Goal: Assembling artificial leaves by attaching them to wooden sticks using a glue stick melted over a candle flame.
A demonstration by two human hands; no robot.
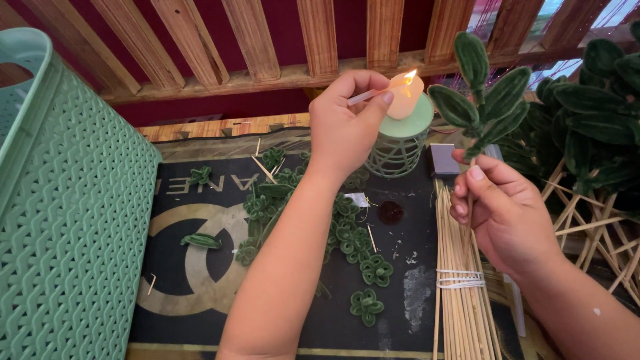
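My left hand (pixel 343 123) pinches a thin white stick (pixel 368 95) and holds its tip in the flame of a lit candle (pixel 405 97). The candle stands on a pale green wire holder (pixel 399 148). My right hand (pixel 503 207) grips the stem of a dark green fuzzy-wire leaf sprig (pixel 481 100), upright, just to the right of the candle. Several small green fuzzy-wire leaves and loops (pixel 347 237) lie scattered on the black mat (pixel 200 293) below my left forearm.
A mint green woven plastic basket (pixel 60 220) fills the left side. A tied bundle of bamboo skewers (pixel 460 280) lies at the mat's right edge. More green leaf stems (pixel 593 113) stand at far right. A wooden slatted rail (pixel 267 47) runs behind.
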